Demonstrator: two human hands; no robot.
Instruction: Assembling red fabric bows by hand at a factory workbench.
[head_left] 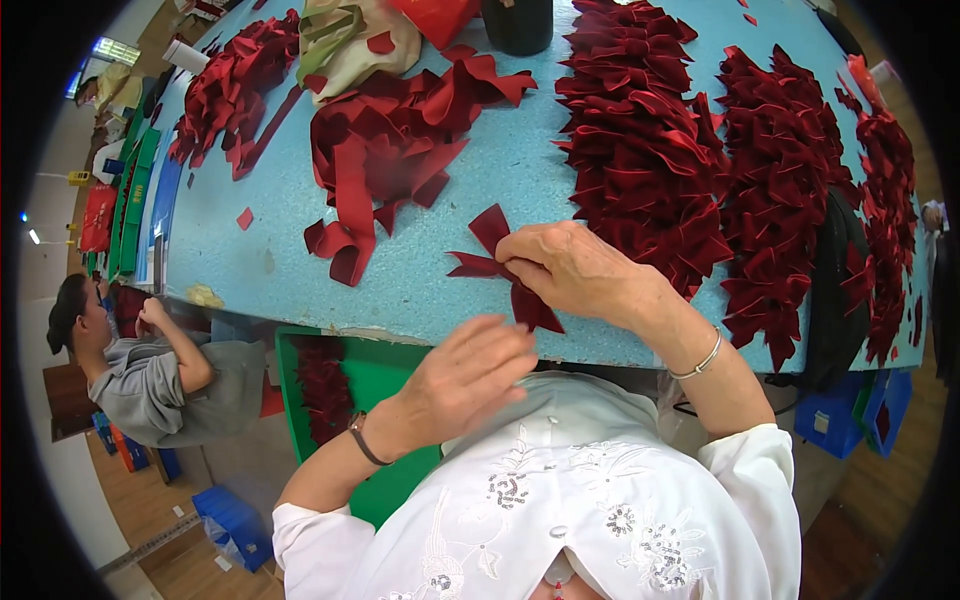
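We take this for a workshop given over to handwork. Beyond and to the right of the right hand (570, 265), we see dark red bows (650, 170) massed in long rows on a broad blue worktable (420, 290); beyond it to the left lies a loose heap of red ribbon (375, 150). Just beside the left hand (470, 375), below the table edge, we find a green crate (292, 400). Well to that hand's left, we see a co-worker (150, 370) and a blue bin (245, 520).
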